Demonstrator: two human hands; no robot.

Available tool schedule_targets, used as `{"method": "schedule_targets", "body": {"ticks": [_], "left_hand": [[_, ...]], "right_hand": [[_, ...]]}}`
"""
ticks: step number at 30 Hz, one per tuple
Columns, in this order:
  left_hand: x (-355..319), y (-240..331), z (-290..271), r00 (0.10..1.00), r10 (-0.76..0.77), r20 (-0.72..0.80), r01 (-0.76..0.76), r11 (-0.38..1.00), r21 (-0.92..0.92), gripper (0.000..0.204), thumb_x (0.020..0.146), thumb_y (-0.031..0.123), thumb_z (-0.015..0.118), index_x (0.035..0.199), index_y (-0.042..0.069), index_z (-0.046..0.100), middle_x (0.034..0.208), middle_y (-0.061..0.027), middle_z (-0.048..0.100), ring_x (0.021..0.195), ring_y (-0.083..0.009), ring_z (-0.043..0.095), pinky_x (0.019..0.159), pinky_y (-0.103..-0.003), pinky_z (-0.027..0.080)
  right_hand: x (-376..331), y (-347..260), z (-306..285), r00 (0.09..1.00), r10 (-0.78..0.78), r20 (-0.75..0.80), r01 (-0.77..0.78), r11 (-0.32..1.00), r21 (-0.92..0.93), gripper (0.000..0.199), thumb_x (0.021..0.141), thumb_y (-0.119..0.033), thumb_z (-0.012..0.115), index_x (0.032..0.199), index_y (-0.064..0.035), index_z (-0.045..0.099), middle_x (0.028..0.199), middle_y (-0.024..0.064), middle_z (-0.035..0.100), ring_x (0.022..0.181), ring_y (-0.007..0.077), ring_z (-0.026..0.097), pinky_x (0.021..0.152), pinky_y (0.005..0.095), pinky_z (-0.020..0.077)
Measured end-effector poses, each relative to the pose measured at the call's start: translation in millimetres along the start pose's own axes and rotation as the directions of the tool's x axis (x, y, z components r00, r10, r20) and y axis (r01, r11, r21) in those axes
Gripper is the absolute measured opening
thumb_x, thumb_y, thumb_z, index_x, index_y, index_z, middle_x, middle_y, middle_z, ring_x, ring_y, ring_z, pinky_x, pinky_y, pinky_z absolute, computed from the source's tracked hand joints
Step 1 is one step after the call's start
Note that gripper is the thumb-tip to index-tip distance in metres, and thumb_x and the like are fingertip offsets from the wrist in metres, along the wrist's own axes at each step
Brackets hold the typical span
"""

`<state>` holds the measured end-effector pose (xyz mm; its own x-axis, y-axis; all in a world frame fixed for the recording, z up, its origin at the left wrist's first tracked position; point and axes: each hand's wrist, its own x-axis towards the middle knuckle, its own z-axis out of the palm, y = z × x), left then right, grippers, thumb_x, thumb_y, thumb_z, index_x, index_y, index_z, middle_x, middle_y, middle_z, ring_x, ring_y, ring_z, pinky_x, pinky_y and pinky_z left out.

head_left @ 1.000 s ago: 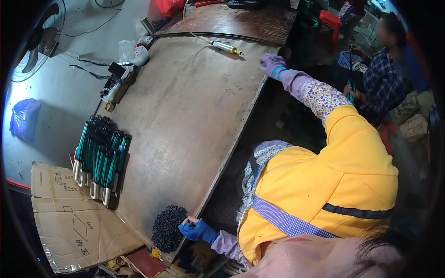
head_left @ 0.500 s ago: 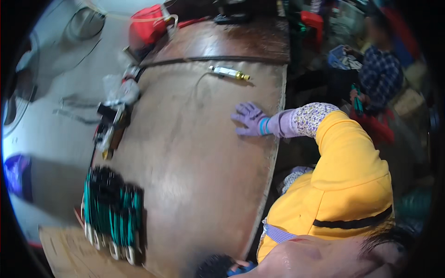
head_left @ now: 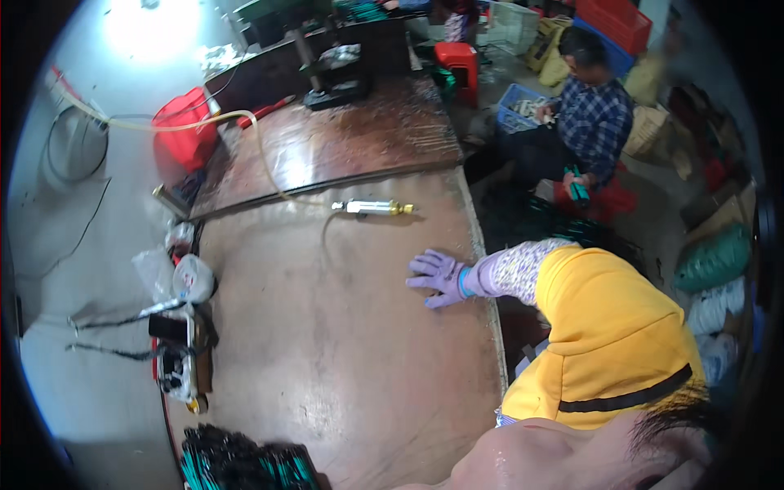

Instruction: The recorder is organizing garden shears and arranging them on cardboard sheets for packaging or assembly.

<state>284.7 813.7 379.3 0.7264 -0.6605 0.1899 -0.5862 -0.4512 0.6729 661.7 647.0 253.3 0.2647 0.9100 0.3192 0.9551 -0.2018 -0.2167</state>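
Note:
My right hand [head_left: 438, 278], in a purple glove with a blue cuff, lies palm down on the brown worktable [head_left: 351, 327] near its right edge. Its fingers are spread and nothing is in them. Beyond it, a slim silver tool with brass-coloured ends [head_left: 371, 207] rests on the board, joined to a pale hose [head_left: 260, 151]. A pile of green and black bundled pieces [head_left: 245, 461] sits at the lower left, cut off by the picture's edge. Out of view is my left hand.
Along the table's left edge stand a tray of small items [head_left: 175, 367] and a white round container [head_left: 193, 278]. A red bucket [head_left: 181, 131] and a black-based stand [head_left: 335, 90] are farther back. A seated person [head_left: 600, 114] holds a green piece beside a blue basket [head_left: 518, 110].
The view has tilted up, so the table and bundles sit lower in it. Fingers in a blue covering at the bottom edge have gone from view. My right hand stays flat on the table.

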Motion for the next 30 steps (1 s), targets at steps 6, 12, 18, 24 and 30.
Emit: {"method": "schedule_targets", "body": {"ticks": [6, 12, 18, 24, 30], "left_hand": [[14.7, -42.5, -75.1, 0.935, 0.178, 0.306, -0.158, 0.983, -0.092, 0.054, 0.105, 0.039, 0.03, 0.147, 0.006, 0.041, 0.146, -0.0181, 0.045, 0.132, -0.0266, 0.047, 0.12, -0.038, 0.026], [40.4, -62.6, -88.1, 0.928, 0.013, 0.373, -0.002, 1.0, -0.031, 0.054, 0.104, 0.041, 0.029, 0.146, 0.009, 0.042, 0.144, -0.0169, 0.047, 0.131, -0.0264, 0.048, 0.118, -0.038, 0.029], [59.3, -90.9, -95.0, 0.896, -0.168, 0.412, 0.164, 0.985, 0.044, 0.054, 0.104, 0.044, 0.029, 0.145, 0.012, 0.043, 0.142, -0.0156, 0.049, 0.13, -0.0262, 0.048, 0.116, -0.039, 0.031], [93.1, -129.2, -113.8, 0.831, -0.34, 0.44, 0.314, 0.94, 0.132, 0.054, 0.104, 0.046, 0.029, 0.144, 0.014, 0.045, 0.14, -0.0144, 0.051, 0.13, -0.026, 0.048, 0.115, -0.04, 0.034], [90.5, -127.7, -111.8, 0.723, -0.543, 0.426, 0.501, 0.838, 0.219, 0.054, 0.104, 0.048, 0.028, 0.144, 0.017, 0.046, 0.138, -0.0132, 0.053, 0.129, -0.0258, 0.049, 0.113, -0.041, 0.036]], "right_hand": [[15.5, 7.5, 1.6, 1.0, -0.007, -0.029, 0.01, 0.995, 0.095, 0.066, 0.078, -0.05, 0.064, 0.135, -0.0186, 0.051, 0.145, 0.018, 0.04, 0.134, 0.0406, 0.037, 0.113, 0.0598, 0.0241], [18.5, 9.8, 7.1, 0.998, 0.002, -0.063, 0.008, 0.989, 0.15, 0.066, 0.078, -0.051, 0.064, 0.135, -0.0189, 0.052, 0.146, 0.018, 0.04, 0.134, 0.0406, 0.037, 0.113, 0.0605, 0.0236], [15.7, 4.6, 4.8, 0.999, 0.03, -0.044, -0.022, 0.986, 0.163, 0.066, 0.079, -0.052, 0.062, 0.134, -0.0175, 0.052, 0.145, 0.0187, 0.04, 0.133, 0.0411, 0.038, 0.112, 0.06, 0.0259], [13.8, 1.9, 8.9, 0.999, 0.051, 0.013, -0.053, 0.975, 0.215, 0.067, 0.08, -0.052, 0.061, 0.136, -0.0174, 0.05, 0.145, 0.0193, 0.039, 0.134, 0.0409, 0.038, 0.113, 0.06, 0.025], [10.5, -15.0, 12.1, 0.998, 0.013, 0.059, -0.028, 0.965, 0.262, 0.067, 0.081, -0.052, 0.061, 0.137, -0.0174, 0.049, 0.146, 0.0198, 0.038, 0.135, 0.0405, 0.036, 0.114, 0.0599, 0.0235]]}}
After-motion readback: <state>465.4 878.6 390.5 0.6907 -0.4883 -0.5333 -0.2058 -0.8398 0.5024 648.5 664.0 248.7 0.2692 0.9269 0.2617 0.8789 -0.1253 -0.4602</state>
